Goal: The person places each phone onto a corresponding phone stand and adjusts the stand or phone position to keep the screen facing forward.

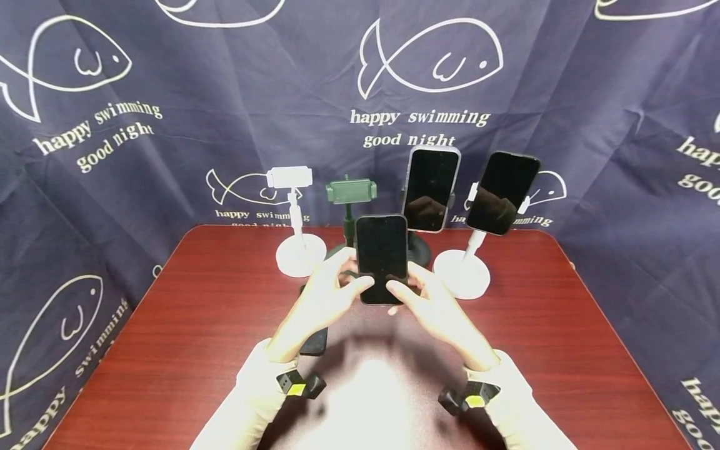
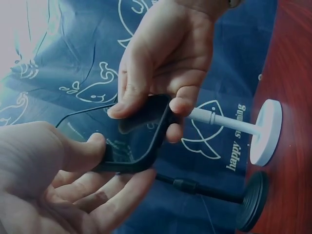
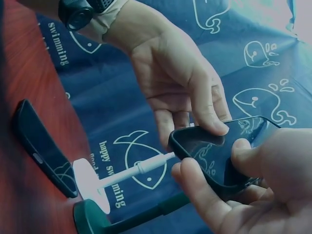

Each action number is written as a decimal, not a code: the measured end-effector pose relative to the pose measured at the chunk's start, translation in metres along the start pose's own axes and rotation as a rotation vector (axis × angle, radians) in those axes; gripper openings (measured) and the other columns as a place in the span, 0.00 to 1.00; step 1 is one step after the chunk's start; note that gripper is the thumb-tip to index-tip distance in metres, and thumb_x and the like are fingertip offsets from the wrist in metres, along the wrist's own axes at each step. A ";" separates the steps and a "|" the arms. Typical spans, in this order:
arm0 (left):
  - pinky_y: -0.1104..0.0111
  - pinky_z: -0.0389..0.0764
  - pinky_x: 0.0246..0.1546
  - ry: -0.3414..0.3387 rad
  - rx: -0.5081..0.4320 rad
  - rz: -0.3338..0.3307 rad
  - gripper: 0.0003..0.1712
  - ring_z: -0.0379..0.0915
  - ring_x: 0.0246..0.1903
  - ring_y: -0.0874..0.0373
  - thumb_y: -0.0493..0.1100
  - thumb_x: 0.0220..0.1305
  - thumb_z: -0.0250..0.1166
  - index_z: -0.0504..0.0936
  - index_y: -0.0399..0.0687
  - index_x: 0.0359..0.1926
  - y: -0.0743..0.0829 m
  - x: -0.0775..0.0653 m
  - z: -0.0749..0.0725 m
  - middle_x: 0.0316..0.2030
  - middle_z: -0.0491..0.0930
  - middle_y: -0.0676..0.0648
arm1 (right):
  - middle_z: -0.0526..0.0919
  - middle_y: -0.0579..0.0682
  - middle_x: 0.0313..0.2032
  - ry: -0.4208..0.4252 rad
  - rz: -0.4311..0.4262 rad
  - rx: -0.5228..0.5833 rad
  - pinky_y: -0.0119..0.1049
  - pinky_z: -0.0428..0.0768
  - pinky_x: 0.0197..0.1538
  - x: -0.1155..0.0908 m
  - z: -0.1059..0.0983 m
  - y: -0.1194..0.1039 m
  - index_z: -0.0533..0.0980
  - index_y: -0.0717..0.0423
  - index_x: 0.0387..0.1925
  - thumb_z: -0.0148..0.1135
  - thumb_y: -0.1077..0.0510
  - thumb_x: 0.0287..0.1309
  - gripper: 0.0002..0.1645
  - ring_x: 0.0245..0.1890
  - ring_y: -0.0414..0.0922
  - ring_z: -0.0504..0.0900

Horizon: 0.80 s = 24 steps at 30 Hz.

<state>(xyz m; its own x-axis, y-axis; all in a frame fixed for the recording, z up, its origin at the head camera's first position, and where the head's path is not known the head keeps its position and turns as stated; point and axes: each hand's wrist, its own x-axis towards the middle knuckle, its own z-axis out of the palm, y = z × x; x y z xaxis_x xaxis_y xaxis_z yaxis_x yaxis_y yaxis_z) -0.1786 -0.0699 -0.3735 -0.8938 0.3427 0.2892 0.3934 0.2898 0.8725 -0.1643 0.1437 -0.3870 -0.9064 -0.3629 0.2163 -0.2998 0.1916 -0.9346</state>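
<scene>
Both hands hold a black smartphone (image 1: 382, 256) upright in the middle of the head view, its dark screen facing me. My left hand (image 1: 326, 294) grips the lower left edge, thumb on the screen and fingers behind. On the lower right edge my right hand (image 1: 439, 306) grips the same way. In the left wrist view the right hand (image 2: 168, 53) is the far one; in the right wrist view the left hand (image 3: 175, 73) is. Just behind the held phone stands a green phone stand (image 1: 351, 191) with its clamp bare, its base mostly hidden.
A white phone stand (image 1: 300, 253) with a bare clamp stands left. To the right, a phone (image 1: 432, 187) sits in a black stand (image 1: 419, 250), another phone (image 1: 502, 194) in a white stand (image 1: 461, 275). One more phone (image 1: 316, 344) lies on the red table (image 1: 185, 350), partly under the left forearm.
</scene>
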 end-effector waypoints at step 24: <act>0.60 0.81 0.23 0.044 -0.026 0.016 0.19 0.80 0.21 0.56 0.42 0.61 0.69 0.76 0.60 0.52 -0.002 -0.001 -0.014 0.35 0.83 0.51 | 0.86 0.55 0.38 0.162 -0.045 -0.057 0.42 0.85 0.31 0.005 0.012 -0.008 0.76 0.54 0.47 0.62 0.57 0.64 0.11 0.28 0.47 0.85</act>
<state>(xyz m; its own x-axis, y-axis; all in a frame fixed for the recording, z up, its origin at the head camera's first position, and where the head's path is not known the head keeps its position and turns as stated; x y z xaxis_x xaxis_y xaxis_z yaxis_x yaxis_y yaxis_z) -0.1814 -0.0833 -0.3699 -0.8961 0.3073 0.3201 0.4029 0.2609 0.8773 -0.1626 0.1298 -0.3814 -0.9265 -0.2215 0.3043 -0.3531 0.2318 -0.9064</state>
